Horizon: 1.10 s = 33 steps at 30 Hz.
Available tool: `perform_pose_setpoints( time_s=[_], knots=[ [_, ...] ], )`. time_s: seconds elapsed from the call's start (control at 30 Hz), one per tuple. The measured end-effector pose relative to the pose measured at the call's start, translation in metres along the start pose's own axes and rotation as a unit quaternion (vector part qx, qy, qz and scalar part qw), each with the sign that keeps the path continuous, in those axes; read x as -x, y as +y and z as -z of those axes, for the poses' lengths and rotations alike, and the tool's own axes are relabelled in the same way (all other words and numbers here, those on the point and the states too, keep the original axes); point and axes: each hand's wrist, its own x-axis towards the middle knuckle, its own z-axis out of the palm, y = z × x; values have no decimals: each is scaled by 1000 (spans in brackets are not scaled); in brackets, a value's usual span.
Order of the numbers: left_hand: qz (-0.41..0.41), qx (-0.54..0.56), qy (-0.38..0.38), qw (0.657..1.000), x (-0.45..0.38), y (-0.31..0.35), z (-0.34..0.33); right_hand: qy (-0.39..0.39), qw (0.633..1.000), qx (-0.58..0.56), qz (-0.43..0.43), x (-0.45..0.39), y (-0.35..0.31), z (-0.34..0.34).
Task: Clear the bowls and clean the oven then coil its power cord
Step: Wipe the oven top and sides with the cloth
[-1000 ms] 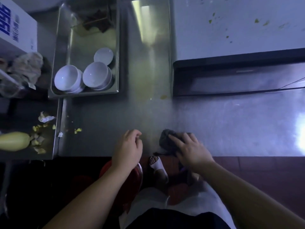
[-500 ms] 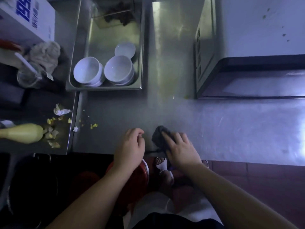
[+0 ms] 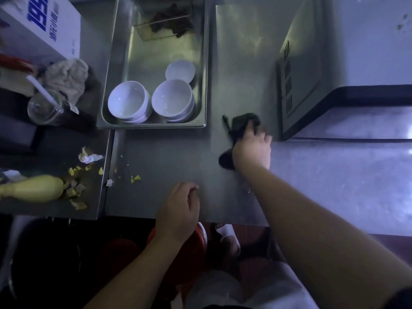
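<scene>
Stainless steel is making up the long counter [image 3: 169,152], its brushed surface dull and streaked with faint smears. A rectangular steel pan [image 3: 206,63] with rounded corners is sitting on it toward the back, holding smooth white bowls [image 3: 172,100]: two nested stacks side by side at its near end and a smaller white dish [image 3: 180,70] just behind them. To the right, the oven [image 3: 334,74] is standing as a boxy pale-sided unit with rows of vent slots in its side panel and a dark-framed front edge.

Between pan and oven, the right hand [image 3: 252,150] is lying on a dark, crumpled cloth [image 3: 243,122] against the counter, fingers laid over the cloth; motion blur is hiding whether they are curling around it, so I cannot tell if it is gripping or only pressing. The left hand [image 3: 179,210] is resting at the counter's near edge, fingers loosely curled and holding nothing.

Yellow and white scraps [image 3: 136,177] are lying scattered across the seam to a lower steel surface on the left, beside a smooth pale-yellow gourd-shaped object [image 3: 33,189]. Further back, a clear plastic cup [image 3: 44,109] with a white straw, a wrinkled beige rag [image 3: 66,79] and a white carton [image 3: 40,25] with blue print are crowding together.
</scene>
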Motion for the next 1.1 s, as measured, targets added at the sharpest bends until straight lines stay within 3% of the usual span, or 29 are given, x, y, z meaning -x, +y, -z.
perform_pose_setpoints(
  time_s=[0.07, 0.13, 0.37, 0.57, 0.7, 0.8, 0.93, 1.0, 1.1],
  knots=[
    [2, 1, 5, 1000, -8, -5, -1, -10, 993, 37, 113, 26, 20, -3],
    [-4, -2, 7, 1000, -16, -7, 0, -38, 982, 63, 173, 47, 36, 0],
    [-43, -23, -5, 999, -46, -5, 7, 22, 999, 36, -1, -48, -20, 15],
    [-48, -41, 14, 998, -47, -12, 17, 20, 1000, 14, 5, -166, -36, 35],
    [-35, -18, -7, 999, -48, -23, 14, 2, 989, -41, 144, -114, -28, 16],
    [-41, -5, -8, 999, -53, -24, 10, -58, 952, -49, 296, -24, 2, -3],
    [-53, 4, 13, 999, -61, -12, 7, -152, 898, 16, 413, 24, 43, -7],
    [-60, 1, 14, 998, -63, -6, 7, -136, 910, 18, 391, 0, 38, -2],
    [-65, 7, 2, 998, -65, -3, 6, -50, 979, -63, 188, -56, -3, 16]
  ],
)
